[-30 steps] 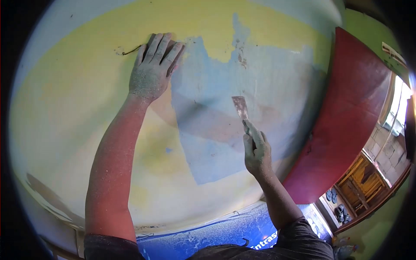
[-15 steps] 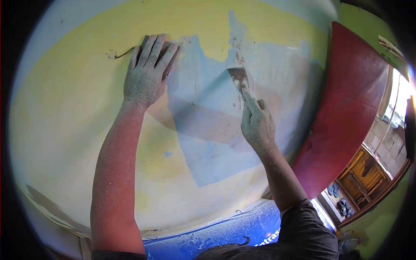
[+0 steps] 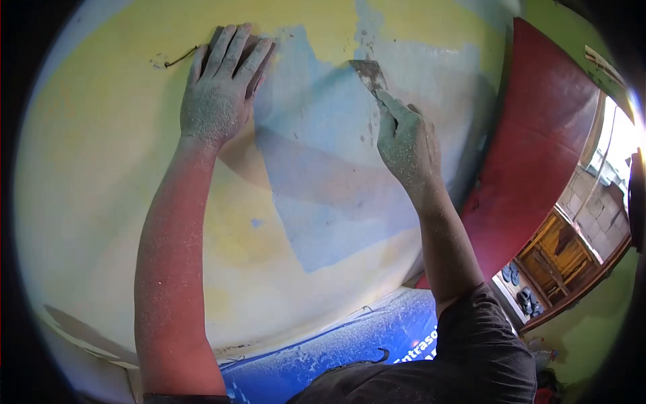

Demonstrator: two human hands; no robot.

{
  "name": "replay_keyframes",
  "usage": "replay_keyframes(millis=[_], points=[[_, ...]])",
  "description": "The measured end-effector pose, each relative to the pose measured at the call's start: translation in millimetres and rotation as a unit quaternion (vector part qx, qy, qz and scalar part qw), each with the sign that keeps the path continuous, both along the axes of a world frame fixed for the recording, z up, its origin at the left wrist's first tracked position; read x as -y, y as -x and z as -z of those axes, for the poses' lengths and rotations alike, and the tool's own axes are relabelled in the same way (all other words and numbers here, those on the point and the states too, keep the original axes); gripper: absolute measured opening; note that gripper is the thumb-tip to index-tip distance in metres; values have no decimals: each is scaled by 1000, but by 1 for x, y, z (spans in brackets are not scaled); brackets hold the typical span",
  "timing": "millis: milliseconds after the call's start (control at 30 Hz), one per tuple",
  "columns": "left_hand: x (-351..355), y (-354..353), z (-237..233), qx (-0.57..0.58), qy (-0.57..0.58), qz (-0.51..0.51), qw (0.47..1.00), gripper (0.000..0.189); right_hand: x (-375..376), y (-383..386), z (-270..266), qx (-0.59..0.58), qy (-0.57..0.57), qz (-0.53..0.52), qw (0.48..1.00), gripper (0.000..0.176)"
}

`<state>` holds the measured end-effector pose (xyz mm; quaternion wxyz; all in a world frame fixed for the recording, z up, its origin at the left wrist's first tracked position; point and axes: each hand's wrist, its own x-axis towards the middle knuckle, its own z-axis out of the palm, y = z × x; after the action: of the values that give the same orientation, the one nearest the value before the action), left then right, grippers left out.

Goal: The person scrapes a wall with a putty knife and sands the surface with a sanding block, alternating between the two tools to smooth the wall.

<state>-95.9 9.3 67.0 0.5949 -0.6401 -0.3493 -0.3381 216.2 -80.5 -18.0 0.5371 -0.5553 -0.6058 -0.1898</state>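
Observation:
My left hand (image 3: 217, 91), coated in pale dust, lies against the wall with its fingers spread; a dark edge shows behind the fingers, and I cannot make out what it is. In my right hand (image 3: 407, 138) is a scraper (image 3: 369, 75), its stained metal blade touching the wall near the top of a pale blue patch (image 3: 316, 195). Yellow and cream paint (image 3: 235, 269) surrounds that patch. Small brown marks run down the wall beside the blade.
A dark red panel (image 3: 525, 148) stands to the right, beside an opening with shoes (image 3: 528, 301) and a wooden structure (image 3: 558, 259). Along the wall's foot lies a dusty blue sheet (image 3: 303, 363). A thin dark wire (image 3: 180, 56) sticks out at upper left.
My right hand and the scraper have moved up the wall, and the blade is tilted more. The whole view has shifted slightly, with my left hand still against the wall.

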Motion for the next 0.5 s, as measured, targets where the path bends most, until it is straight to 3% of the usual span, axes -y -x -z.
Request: replay_keyframes(millis=[167, 300, 500], points=[[-2, 0, 1, 11, -11, -2, 1000, 59, -7, 0, 22, 5, -5, -15, 1000, 36], [-3, 0, 4, 4, -4, 13, 1000, 60, -20, 2, -24, 8, -18, 39, 999, 36], [-1, 0, 2, 13, -1, 14, 1000, 59, -4, 5, 5, 34, -10, 39, 999, 37]])
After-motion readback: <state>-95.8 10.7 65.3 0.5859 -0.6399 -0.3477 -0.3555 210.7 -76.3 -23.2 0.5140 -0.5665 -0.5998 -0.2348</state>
